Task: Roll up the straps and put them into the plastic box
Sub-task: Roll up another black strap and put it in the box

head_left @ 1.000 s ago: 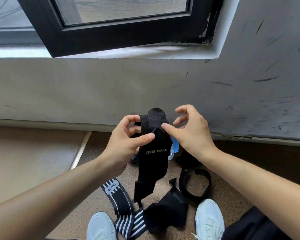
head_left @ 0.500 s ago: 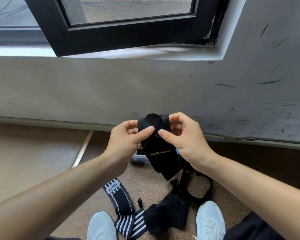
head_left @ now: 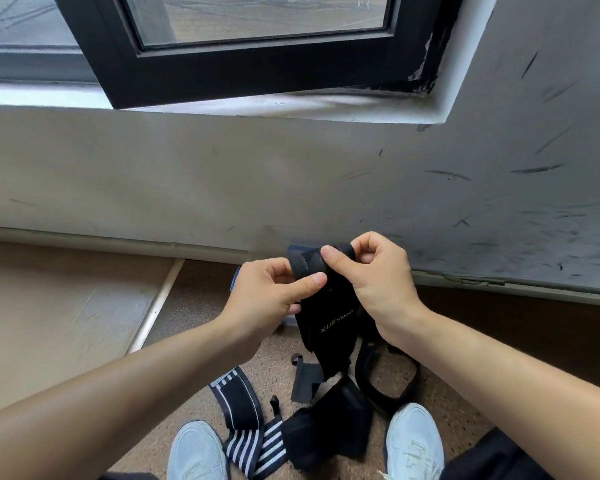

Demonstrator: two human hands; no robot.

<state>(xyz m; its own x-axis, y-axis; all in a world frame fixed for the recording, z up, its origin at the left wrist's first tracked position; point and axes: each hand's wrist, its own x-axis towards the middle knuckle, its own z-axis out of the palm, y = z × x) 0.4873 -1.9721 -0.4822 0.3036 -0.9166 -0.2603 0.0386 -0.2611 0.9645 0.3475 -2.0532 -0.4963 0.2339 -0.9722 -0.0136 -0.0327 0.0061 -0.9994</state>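
Speckled floor (head_left: 194, 306), nearest: striped strap (head_left: 238, 403) and loose black straps (head_left: 326, 427) are laid below the held strap (head_left: 329, 327). Held strap, judged soft, light, limp, is pinched at its rolled top by left hand (head_left: 267, 296) and right hand (head_left: 371, 278); best gripped there, lest it unwind. Plastic box (head_left: 234, 279) is glimpsed just behind it.

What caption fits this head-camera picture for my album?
The left hand and right hand roll the top of a black strap; a striped strap lies on the floor below.

Bare room (scuffed wall (head_left: 291, 174), black-framed window (head_left: 257, 71)).
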